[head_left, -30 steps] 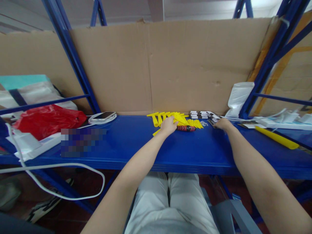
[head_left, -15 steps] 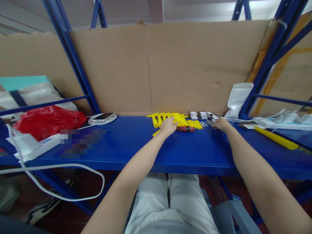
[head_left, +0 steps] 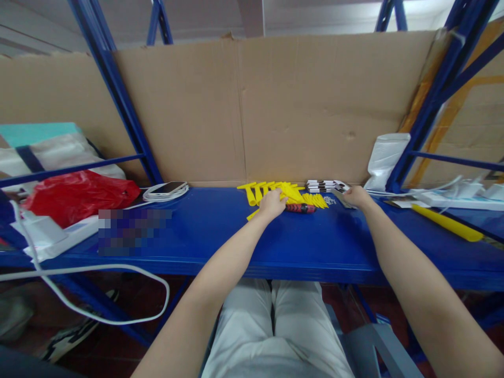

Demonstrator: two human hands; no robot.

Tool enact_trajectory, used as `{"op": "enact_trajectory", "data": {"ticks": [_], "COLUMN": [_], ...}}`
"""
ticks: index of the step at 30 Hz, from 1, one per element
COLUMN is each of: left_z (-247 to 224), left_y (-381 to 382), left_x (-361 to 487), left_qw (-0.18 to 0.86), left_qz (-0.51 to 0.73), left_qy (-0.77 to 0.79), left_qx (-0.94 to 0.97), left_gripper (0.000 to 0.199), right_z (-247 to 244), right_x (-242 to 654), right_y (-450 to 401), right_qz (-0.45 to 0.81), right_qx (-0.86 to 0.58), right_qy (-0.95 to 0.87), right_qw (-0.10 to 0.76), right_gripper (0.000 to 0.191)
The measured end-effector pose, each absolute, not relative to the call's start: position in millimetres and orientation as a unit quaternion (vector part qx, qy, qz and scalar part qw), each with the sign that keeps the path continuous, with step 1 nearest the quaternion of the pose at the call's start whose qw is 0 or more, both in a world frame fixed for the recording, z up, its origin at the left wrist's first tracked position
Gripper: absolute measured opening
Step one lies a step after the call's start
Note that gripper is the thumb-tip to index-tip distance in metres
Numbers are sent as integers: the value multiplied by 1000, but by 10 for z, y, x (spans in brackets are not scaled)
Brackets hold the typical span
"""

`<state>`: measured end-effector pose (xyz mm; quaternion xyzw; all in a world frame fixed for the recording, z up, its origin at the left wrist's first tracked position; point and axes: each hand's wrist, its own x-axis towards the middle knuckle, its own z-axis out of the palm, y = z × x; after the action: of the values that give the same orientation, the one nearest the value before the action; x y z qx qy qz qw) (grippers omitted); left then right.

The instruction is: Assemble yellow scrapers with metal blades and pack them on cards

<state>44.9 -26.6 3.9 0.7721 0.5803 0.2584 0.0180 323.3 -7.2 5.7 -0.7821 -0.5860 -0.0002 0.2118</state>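
My left hand (head_left: 272,205) is closed around a yellow plastic T-shaped handle (head_left: 290,194); its lower end seems to stick out below the hand. A row of similar yellow T-shaped pieces (head_left: 258,193) lies behind and left of it. Beside the hand rests a red and black screwdriver handle (head_left: 300,208). My right hand (head_left: 359,196) has its fingers bunched by a flat grey plate (head_left: 342,199) and a stack of black-and-white pieces (head_left: 325,186); its fingertips are hard to make out. Small yellow flat parts (head_left: 316,200) and tiny silvery bits (head_left: 329,200) lie between the hands.
A white pouch (head_left: 386,160) leans at the right post. A yellow tube-like piece (head_left: 447,223) and power strip (head_left: 452,199) lie right. At left are a phone (head_left: 170,188) on a coiled cable, a red bag (head_left: 81,197) and another strip (head_left: 74,239). Cardboard (head_left: 244,110) stands behind.
My right hand has shifted slightly up and away from me, showing more of the grey plate. My left hand stays in place with the yellow handle.
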Motion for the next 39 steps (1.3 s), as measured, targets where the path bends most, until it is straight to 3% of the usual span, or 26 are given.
{"op": "enact_trajectory", "data": {"ticks": [2,5,11,20,29,39], "left_z": [41,41,29,24,17,2], "left_y": [-267,-265,-262,-242,-232,-245], "left_x": [448,447,446,446,455,466], "left_qw": [18,19,17,18,22,24], "left_qz": [257,256,259,260,259,256], "left_qy": [581,582,581,580,582,569], "left_qx": [772,771,771,772,770,781], "left_gripper": [31,31,31,30,31,31], "right_z": [118,167,133,61,97,121], "right_x": [3133,2956,2640,2456,2477,2399], "right_y": [-101,-129,-177,-200,-205,-254], "right_qz": [20,52,183,281,248,306], "right_qx": [-793,-749,-608,-540,-557,-535], "right_qy": [-571,-595,-666,-689,-666,-636], "right_qw": [212,288,391,394,429,464], "right_gripper": [17,8,5,8,11,6]}}
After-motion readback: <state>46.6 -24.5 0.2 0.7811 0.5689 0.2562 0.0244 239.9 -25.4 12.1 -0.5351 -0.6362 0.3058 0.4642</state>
